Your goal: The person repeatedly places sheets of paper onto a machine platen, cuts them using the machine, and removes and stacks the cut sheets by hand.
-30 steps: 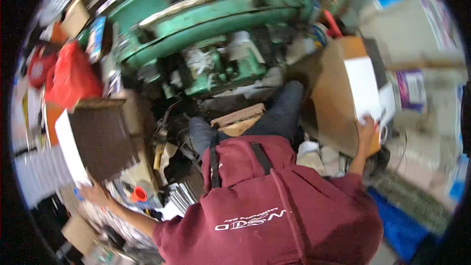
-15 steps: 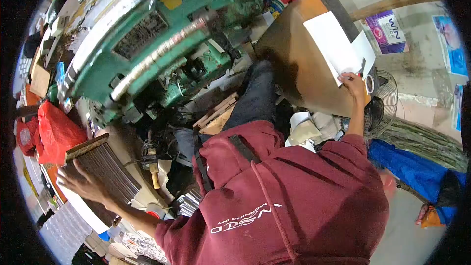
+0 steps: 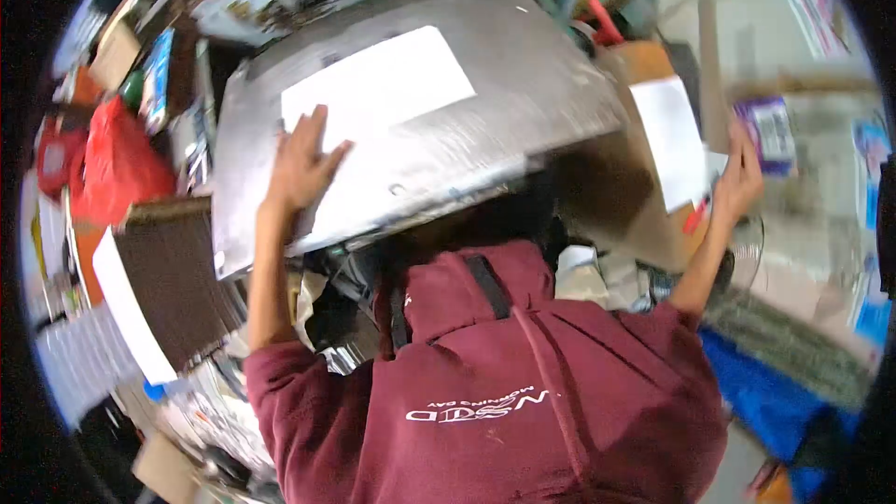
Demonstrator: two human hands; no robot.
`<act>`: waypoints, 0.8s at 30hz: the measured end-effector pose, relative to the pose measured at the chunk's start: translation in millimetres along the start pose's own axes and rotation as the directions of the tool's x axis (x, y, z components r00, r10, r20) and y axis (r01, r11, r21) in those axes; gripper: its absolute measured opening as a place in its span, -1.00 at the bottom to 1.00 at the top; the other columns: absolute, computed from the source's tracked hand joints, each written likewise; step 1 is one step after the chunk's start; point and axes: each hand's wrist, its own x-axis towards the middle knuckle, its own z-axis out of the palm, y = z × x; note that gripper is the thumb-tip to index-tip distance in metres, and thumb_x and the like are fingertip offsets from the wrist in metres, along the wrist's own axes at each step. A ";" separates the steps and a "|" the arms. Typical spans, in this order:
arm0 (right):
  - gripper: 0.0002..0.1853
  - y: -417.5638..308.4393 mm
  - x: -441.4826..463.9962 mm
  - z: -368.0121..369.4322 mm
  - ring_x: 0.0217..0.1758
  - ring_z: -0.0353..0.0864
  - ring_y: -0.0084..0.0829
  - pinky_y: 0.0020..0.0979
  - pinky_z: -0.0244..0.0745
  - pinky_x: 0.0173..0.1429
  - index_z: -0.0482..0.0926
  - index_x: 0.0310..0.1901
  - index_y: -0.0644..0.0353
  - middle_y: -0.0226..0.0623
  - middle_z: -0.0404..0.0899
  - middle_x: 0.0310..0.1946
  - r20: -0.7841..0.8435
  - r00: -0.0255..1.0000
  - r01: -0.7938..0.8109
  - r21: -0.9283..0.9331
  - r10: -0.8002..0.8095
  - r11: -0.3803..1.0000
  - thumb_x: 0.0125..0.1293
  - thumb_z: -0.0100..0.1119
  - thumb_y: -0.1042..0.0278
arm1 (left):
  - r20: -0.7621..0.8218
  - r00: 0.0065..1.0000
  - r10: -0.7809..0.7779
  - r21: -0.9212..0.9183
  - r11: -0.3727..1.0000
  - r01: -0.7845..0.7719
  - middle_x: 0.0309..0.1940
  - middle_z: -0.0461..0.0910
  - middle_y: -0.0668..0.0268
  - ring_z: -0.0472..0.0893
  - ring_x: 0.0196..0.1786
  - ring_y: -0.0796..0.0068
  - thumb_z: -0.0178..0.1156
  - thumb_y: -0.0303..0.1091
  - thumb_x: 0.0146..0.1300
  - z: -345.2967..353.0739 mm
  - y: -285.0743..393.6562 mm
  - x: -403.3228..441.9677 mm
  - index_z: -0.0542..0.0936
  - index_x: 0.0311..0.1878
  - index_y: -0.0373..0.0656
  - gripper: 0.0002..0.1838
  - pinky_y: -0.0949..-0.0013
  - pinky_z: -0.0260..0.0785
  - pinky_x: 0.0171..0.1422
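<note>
My left hand point(image 3: 306, 163) lies with its fingers spread on a white sheet point(image 3: 383, 84), which rests on a large grey metal plate point(image 3: 523, 37) in front of the green machine. At the right, my right hand point(image 3: 739, 173) is closed on a thin upright sheet point(image 3: 712, 65), seen nearly edge-on and blurred. Just left of that hand, white paper point(image 3: 670, 135) lies on a brown box point(image 3: 639, 61), with a small red-handled tool point(image 3: 695, 215) at its lower end.
A tall stack of sheets point(image 3: 177, 280) stands at the left, below a red plastic bag point(image 3: 121, 163). A purple and white packet point(image 3: 770, 135) is at the right. Blue cloth point(image 3: 747, 383) lies at the lower right.
The grey plate now covers the area in front of me, with a white sheet on it. My left hand has moved from the stack onto this sheet. My right hand has lifted a thin sheet.
</note>
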 end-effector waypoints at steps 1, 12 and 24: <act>-0.73 -16.3 -1.9 15.2 0.20 0.63 -0.35 -0.35 0.46 0.31 0.68 0.09 0.30 -0.19 0.70 0.10 0.108 0.994 0.016 0.058 -0.022 0.998 0.49 0.07 0.47 | -0.005 1.000 0.010 0.011 1.000 -0.010 0.59 0.06 0.04 -0.01 0.64 0.00 0.00 0.33 0.38 2.5 13.8 -22.5 0.05 0.59 -0.18 -0.04 -0.08 -0.26 0.68; -0.80 -101.5 0.6 240.7 0.17 0.67 -0.34 -0.35 0.48 0.35 0.72 -0.05 0.29 -0.21 0.73 -0.02 0.733 0.280 0.087 0.624 -0.620 0.777 0.37 0.16 0.55 | -0.117 0.989 -0.086 0.151 0.983 0.103 0.57 0.18 0.33 0.13 0.62 0.34 -0.01 -0.52 0.11 -18.0 79.5 -207.9 0.17 0.59 0.04 -0.14 -0.02 -0.19 0.69; -0.68 -182.4 166.7 417.0 -0.09 0.65 -0.44 -0.42 0.49 0.08 0.73 -0.13 0.25 -0.36 0.74 -0.15 0.928 0.007 0.079 0.370 -0.371 0.926 0.47 0.19 0.13 | -0.997 0.079 -0.022 0.055 0.534 0.844 0.38 0.44 0.06 0.39 0.44 -0.01 -0.11 -0.53 0.43 -136.9 -4.4 -329.5 0.43 0.40 -0.25 -0.52 -0.01 0.19 0.55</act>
